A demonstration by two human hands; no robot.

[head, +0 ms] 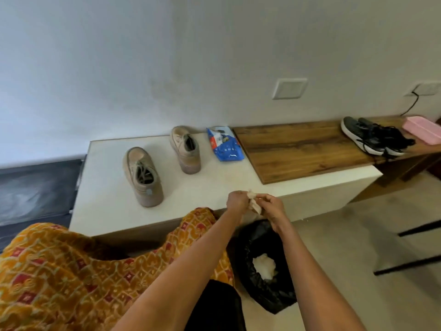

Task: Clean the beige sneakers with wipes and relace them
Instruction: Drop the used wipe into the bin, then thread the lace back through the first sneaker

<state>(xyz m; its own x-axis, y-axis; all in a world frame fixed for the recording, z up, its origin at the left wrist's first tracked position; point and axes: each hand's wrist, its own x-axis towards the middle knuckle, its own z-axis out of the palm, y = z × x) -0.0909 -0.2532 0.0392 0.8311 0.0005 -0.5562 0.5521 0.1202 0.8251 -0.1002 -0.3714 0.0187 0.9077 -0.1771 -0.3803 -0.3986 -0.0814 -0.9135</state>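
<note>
- A long white bench (114, 211) ran along a pale wall, with a brown wooden board (298, 151) laid over its right part and a grey tiled floor on the near side.
- Two beige suede sneakers (143, 176) stood apart on the left part of the bench, laces in; a blue plastic wipe packet (225, 144) lay just right of the far sneaker.
- At the near edge of the bench, the left hand (236, 199) and right hand (273, 206) both pinched one crumpled whitish wipe (254, 205) between them.
- A black-lined bin (267, 266) holding white waste sat on the floor below the hands.
- Risk, as I judge it: the wipe seemed bound for the bin, but it hung over the bin's far rim, so a careless drop could have missed.
- A pair of black trainers (374, 137) and a pink tray (422, 127) lay far right, well apart from the work.
</note>
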